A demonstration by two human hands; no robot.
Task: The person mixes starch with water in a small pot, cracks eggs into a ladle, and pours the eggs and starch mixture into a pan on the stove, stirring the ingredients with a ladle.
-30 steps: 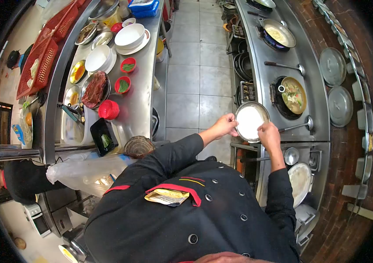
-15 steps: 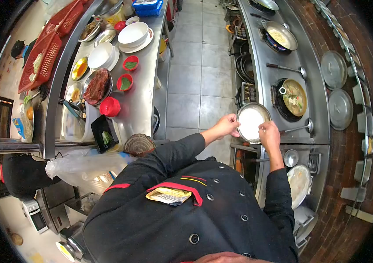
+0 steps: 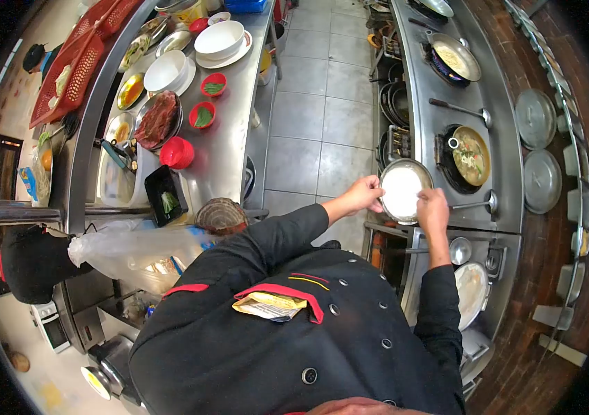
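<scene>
A round metal bowl point(image 3: 385, 175) with a white content point(image 3: 400, 191) is held at the front edge of the stove counter. My left hand point(image 3: 363, 195) grips its left rim, fingers closed on it. At the bowl's right side, my right hand point(image 3: 434, 211) has its fingers pinched together over the white content. Whatever sits between those fingertips is hidden. Just beyond, a pan of soup with green and red pieces point(image 3: 471, 158) stands on a burner. A ladle point(image 3: 484, 202) lies to the right of my right hand.
Farther along the stove are a pan with pale food point(image 3: 455, 59) and another ladle point(image 3: 471, 113). On the left steel table are white bowls point(image 3: 219, 38), red meat on a plate point(image 3: 157, 121), red cups point(image 3: 203, 115) and a black tray point(image 3: 166, 197). Metal lids point(image 3: 542, 181) lie at right.
The camera view has shifted slightly, so the surroundings sit a little to the right. My right fingertips have moved slightly toward the bowl's right rim. My left hand keeps its grip.
</scene>
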